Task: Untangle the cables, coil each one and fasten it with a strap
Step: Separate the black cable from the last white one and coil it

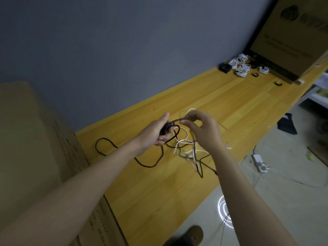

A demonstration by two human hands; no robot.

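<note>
**A:** Where are the hands, and what do they hold?

**B:** Both are raised over the long yellow wooden tabletop (pixel 204 96), near centre frame. The left hand (pixel 156 130) is curled round a small bundle of loops of the thin dark brown-black cable (pixel 104 142). The right hand (pixel 200 129), at 3 o'clock from it, pinches the same cable between thumb and fingertips, feeding it toward the bundle.

**A:** And the rest of that cable?

**B:** It trails onto the table toward 8 o'clock in a wide loop, and toward 5 o'clock into a knot with a thin white cord (pixel 183 141).

**A:** How should the coiling go?

**B:** My judgement: keep each loop the same size, hold the bundle firm, and draw slack slowly so the dark cable slips free of the white one rather than tightening the knot.

**A:** What else is nearby?

**B:** At 1 o'clock, far along the table, lie finished white coils (pixel 242 68), one black coil (pixel 224 66) and small dark strap loops (pixel 255 74) beside a brown cardboard box (pixel 291 38). Another cardboard box (pixel 35 139) crowds the left edge. The straps sit well apart from the hands.
</note>
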